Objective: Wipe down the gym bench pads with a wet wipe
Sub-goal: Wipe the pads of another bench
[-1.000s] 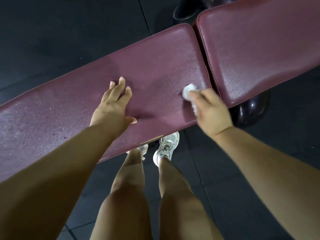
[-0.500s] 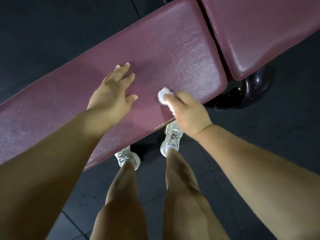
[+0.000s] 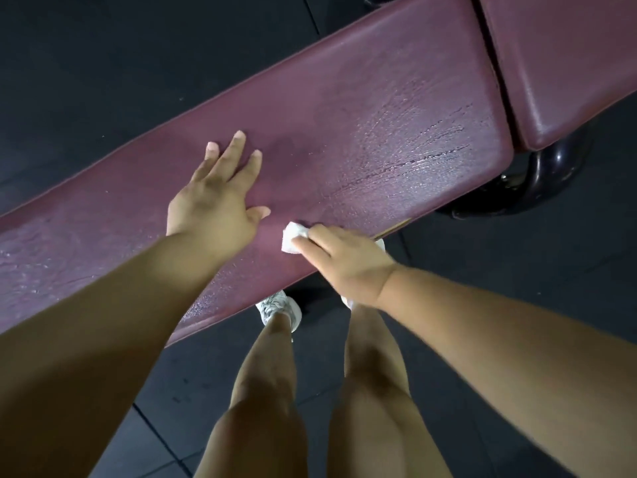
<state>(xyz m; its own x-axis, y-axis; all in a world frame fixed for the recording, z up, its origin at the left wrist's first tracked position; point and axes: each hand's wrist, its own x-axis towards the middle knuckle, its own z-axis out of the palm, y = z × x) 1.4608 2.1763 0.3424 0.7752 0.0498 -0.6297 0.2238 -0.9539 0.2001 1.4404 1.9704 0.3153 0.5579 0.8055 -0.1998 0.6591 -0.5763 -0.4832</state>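
Dark gym floor, long pad | right hand held wet wipe, slid from pad's end to just beside flat left hand | wet streaks lay behind it; more pad left to wipe.

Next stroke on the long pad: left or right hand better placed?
Right. The right hand holds the wet wipe against the long pad; the left hand rests flat on it, fingers spread, holding nothing.
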